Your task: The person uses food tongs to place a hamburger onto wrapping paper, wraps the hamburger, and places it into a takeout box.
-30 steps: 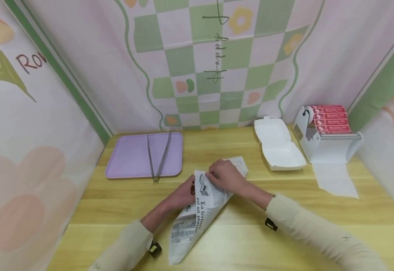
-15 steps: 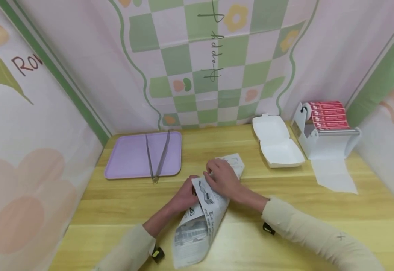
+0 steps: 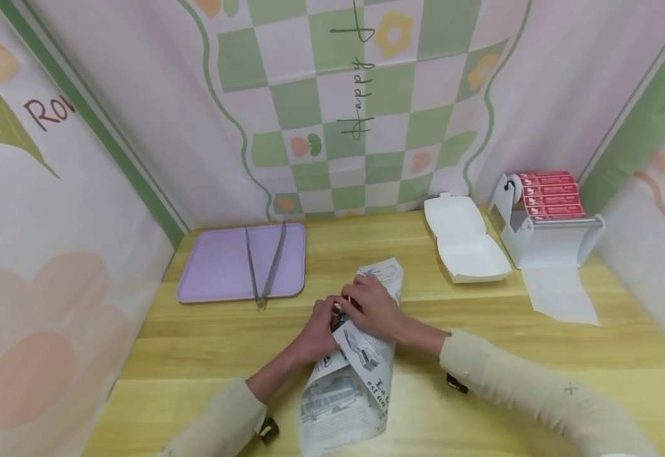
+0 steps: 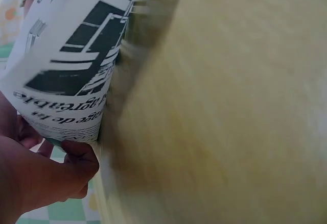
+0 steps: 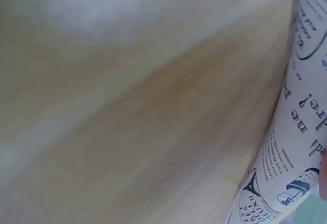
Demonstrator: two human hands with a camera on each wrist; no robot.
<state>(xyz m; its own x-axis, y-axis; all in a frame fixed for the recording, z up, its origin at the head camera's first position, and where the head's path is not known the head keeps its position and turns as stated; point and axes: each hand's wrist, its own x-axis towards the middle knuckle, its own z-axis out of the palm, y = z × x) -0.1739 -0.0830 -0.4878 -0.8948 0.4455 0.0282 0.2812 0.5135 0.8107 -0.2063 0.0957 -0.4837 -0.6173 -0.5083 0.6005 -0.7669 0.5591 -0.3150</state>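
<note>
A sheet of newsprint-patterned wrapping paper [image 3: 344,409], folded over into a loose roll, lies slantwise on the table between both hands. My left hand [image 3: 318,331] grips its left edge. In the left wrist view the thumb and fingers of the left hand [image 4: 51,170] pinch the end of the rolled wrapping paper [image 4: 76,81]. My right hand [image 3: 374,308] holds the upper part from above, its fingers curled close to the left fingertips. A small dark patch shows between the hands; I cannot tell what it is. The right wrist view shows mostly the printed side of the wrapping paper [image 5: 301,117].
Metal tongs [image 3: 265,273] lie on a purple tray [image 3: 212,263] at the back left. An open white clamshell box [image 3: 469,244] stands at the back right. Beside it is a label dispenser [image 3: 546,222] with a red-printed roll and a white strip [image 3: 561,295] hanging forward.
The paper's near end has swung to the right and spread wider, with the lettered flap turned rightward. My hands have drawn closer together. The tray, box and dispenser stay where they were.
</note>
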